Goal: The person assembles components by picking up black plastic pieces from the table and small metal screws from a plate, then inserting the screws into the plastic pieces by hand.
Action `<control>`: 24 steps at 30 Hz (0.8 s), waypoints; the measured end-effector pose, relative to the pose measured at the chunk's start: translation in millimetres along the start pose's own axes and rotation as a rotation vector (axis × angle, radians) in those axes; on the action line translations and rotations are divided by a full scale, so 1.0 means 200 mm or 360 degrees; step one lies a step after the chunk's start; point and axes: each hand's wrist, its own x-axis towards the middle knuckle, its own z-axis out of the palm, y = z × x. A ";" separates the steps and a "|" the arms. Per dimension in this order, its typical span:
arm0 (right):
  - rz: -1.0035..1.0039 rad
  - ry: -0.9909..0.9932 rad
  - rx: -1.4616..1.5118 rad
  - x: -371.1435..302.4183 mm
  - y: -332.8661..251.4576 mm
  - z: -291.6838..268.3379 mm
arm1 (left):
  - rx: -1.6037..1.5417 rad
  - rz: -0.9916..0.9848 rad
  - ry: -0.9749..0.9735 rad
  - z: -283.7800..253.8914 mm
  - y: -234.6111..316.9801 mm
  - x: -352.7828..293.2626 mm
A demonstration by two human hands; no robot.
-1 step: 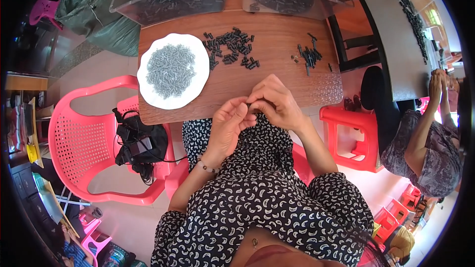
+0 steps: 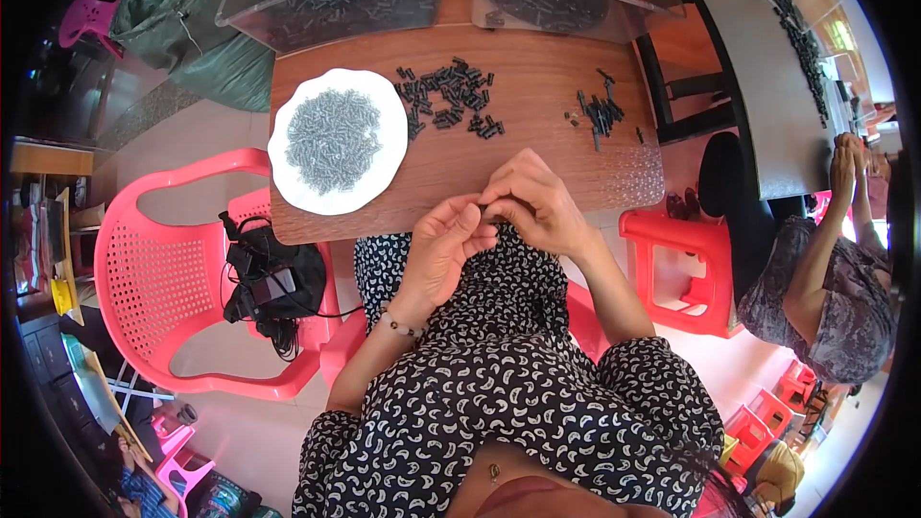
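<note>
Both hands meet in front of me at the near edge of the brown table (image 2: 537, 58). My left hand (image 2: 441, 245) pinches with thumb and forefinger, its other fingers curled. Against it, my right hand (image 2: 532, 200) is closed, fingertips pressed together. Between them a small dark piece (image 2: 483, 208) just shows; the fingers cover most of it. A white scalloped plate (image 2: 389, 168) on the left carries a heap of small shiny clear or silvery pieces (image 2: 334, 141). Beyond my hands lies a loose pile of short black cylindrical pieces (image 2: 451, 91), with a smaller black pile (image 2: 602, 113) to the right.
Two clear plastic bins (image 2: 345, 14) with black pieces stand along the far edge. A pink chair (image 2: 163, 269) with a black bag (image 2: 273, 278) is at left, a red stool (image 2: 676, 264) at right. Another person (image 2: 815, 297) sits by a grey table (image 2: 758, 86) farther right.
The view has shifted very slightly. My hands keep the same pinched pose, and the piles and plate look unchanged.
</note>
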 end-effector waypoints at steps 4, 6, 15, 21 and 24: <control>-0.0001 -0.0143 -0.0010 0.02 0.00 -0.02 | -0.0127 -0.0169 -0.0079 -0.06 0.05 0.02; -0.0007 -0.0225 0.0003 0.04 -0.02 -0.02 | -0.0175 -0.0211 -0.0105 -0.06 0.06 0.01; -0.0018 -0.0219 -0.0158 0.34 -0.01 0.01 | -0.0440 -0.0268 -0.0121 -0.05 0.05 -0.01; -0.0152 -0.0330 -0.0450 0.60 0.07 0.27 | -0.0321 -0.0204 -0.0057 -0.05 0.04 -0.05; -0.0121 -0.0403 -0.0582 0.67 0.09 0.36 | -0.0228 -0.0169 0.0001 -0.05 0.05 -0.07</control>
